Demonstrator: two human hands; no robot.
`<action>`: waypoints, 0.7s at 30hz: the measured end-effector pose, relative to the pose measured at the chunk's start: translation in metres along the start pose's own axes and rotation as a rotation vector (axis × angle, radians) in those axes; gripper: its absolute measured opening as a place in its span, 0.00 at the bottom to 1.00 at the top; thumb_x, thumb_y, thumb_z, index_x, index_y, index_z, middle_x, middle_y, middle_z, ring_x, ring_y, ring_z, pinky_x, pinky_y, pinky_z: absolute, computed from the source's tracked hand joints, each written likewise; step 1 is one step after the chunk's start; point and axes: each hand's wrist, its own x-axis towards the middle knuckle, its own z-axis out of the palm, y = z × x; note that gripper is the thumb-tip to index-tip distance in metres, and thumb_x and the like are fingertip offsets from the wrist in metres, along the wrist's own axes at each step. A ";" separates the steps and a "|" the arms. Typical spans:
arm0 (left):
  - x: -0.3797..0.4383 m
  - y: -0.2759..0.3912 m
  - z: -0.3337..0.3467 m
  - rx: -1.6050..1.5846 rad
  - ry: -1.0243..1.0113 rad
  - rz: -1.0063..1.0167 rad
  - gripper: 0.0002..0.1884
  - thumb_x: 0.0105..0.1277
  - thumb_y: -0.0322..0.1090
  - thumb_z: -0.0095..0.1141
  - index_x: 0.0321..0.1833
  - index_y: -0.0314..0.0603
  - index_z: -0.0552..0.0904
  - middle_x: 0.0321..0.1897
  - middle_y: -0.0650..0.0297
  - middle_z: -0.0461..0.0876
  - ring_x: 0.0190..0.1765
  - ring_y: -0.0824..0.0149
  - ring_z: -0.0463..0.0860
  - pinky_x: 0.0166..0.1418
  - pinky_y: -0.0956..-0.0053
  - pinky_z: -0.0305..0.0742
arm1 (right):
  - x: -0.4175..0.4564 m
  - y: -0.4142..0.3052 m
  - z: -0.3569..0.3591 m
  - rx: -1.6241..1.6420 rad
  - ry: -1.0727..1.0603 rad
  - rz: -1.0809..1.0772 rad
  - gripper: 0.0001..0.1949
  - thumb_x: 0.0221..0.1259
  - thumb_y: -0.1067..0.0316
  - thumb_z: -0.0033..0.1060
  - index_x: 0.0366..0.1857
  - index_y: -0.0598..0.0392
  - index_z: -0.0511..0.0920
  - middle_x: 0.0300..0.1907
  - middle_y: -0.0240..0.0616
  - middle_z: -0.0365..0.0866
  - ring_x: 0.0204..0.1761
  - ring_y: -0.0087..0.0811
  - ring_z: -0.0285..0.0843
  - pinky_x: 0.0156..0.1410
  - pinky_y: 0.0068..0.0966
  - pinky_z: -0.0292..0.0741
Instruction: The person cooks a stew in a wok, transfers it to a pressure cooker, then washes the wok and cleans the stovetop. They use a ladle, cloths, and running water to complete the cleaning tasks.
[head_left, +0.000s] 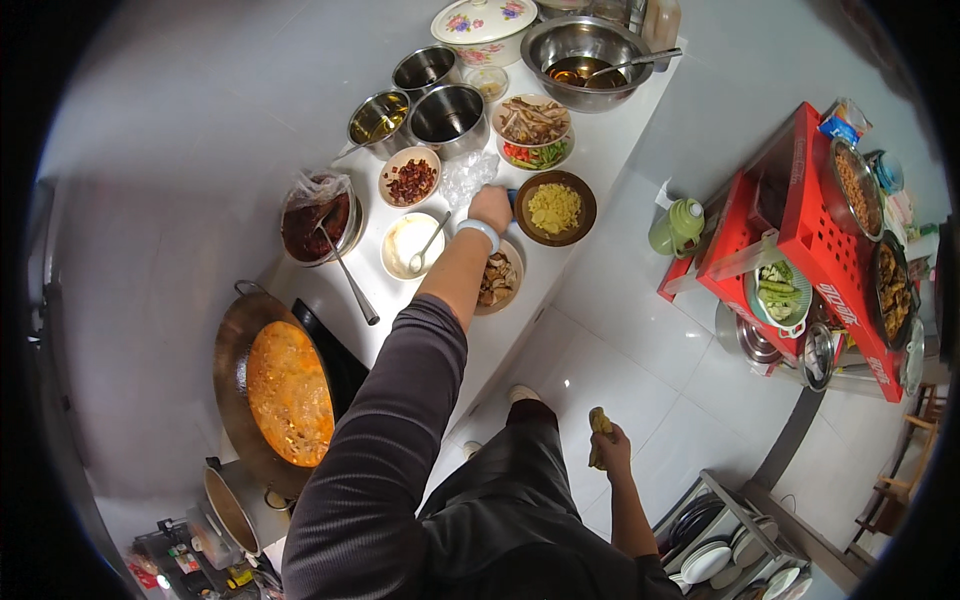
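My left hand (491, 208), with a pale bangle at the wrist, reaches over the white counter (334, 300). Its fingers are curled over a partly hidden blue thing (513, 196), beside a brown bowl of chopped yellowish food (555, 208); its grip is unclear. Clear plastic film (466, 178) lies just beyond it. Under the wrist are a bowl of browned pieces (498, 281) and, to the left, a bowl of white contents (409, 236) with a spoon (430, 244). Low at my side, my right hand (615, 450) holds a crumpled yellowish-green cloth (599, 437).
A large wok of orange-red stew (291, 394) stands at left, near a dark red sauce pot (319, 221) with a ladle (349, 274). Metal pots (448, 120), a steel basin (585, 64) and a lidded floral pot (484, 26) stand farther back. Red crates (817, 225) hold food at right; plates (705, 562) are racked below.
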 end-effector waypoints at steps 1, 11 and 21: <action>0.000 0.014 -0.010 -0.026 0.042 -0.036 0.14 0.55 0.37 0.58 0.40 0.35 0.82 0.38 0.45 0.82 0.43 0.45 0.81 0.50 0.60 0.78 | 0.000 0.000 0.000 -0.007 -0.012 0.013 0.22 0.48 0.70 0.61 0.51 0.61 0.75 0.38 0.36 0.80 0.38 0.27 0.78 0.46 0.24 0.75; -0.064 0.001 -0.133 -0.316 0.473 -0.323 0.15 0.56 0.41 0.56 0.31 0.32 0.82 0.29 0.45 0.83 0.37 0.46 0.83 0.45 0.56 0.77 | 0.014 -0.035 0.002 -0.020 -0.121 -0.093 0.18 0.53 0.73 0.56 0.50 0.61 0.75 0.34 0.34 0.80 0.35 0.25 0.77 0.42 0.22 0.74; -0.300 -0.008 -0.192 -2.161 0.164 -0.247 0.06 0.64 0.30 0.51 0.37 0.35 0.80 0.31 0.62 0.82 0.34 0.72 0.81 0.38 0.78 0.76 | 0.014 -0.115 0.067 -0.050 -0.467 -0.155 0.13 0.59 0.72 0.53 0.47 0.62 0.75 0.37 0.36 0.79 0.36 0.27 0.78 0.42 0.24 0.75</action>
